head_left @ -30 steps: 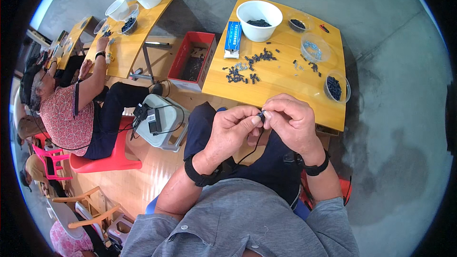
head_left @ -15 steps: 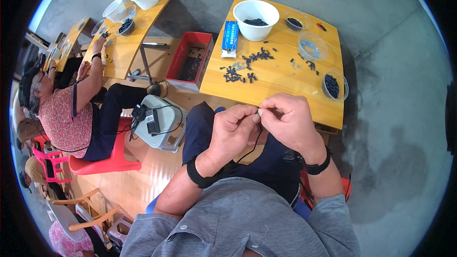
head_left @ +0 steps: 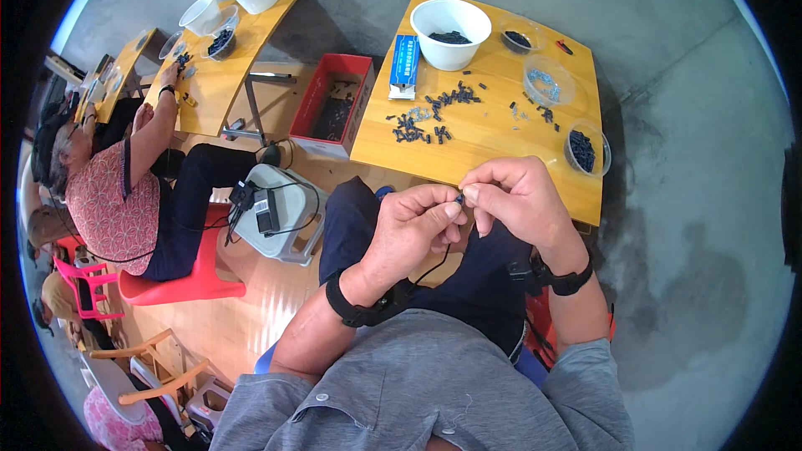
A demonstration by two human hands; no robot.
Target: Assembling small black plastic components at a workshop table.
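Observation:
Just off the near edge of the wooden table [head_left: 501, 146], my hands meet over my lap. Thumb and fingers of my left hand [head_left: 415, 221] pinch a small dark part [head_left: 459, 199], mostly hidden by the fingertips. My right hand [head_left: 518, 200] has its thumb and forefinger pressed together at the same part; whether it grips a separate piece is too small to tell. Small black pieces [head_left: 455, 98] lie scattered on the table, with little grey pieces [head_left: 420, 114] among them. A clear tub of black pieces [head_left: 582, 150] stands at the right edge.
On the table are a white bucket [head_left: 451, 54], a blue box [head_left: 404, 67], a clear tub of light blue pieces [head_left: 547, 83] and a small black tub [head_left: 518, 38]. A red bin [head_left: 334, 104] and grey stool [head_left: 280, 217] stand left. A co-worker [head_left: 113, 200] sits at another table.
My right hand has shifted slightly to the right and its fingers have loosened from their tighter curl. The dark part now shows more between my fingertips. The co-worker's arm has moved a little.

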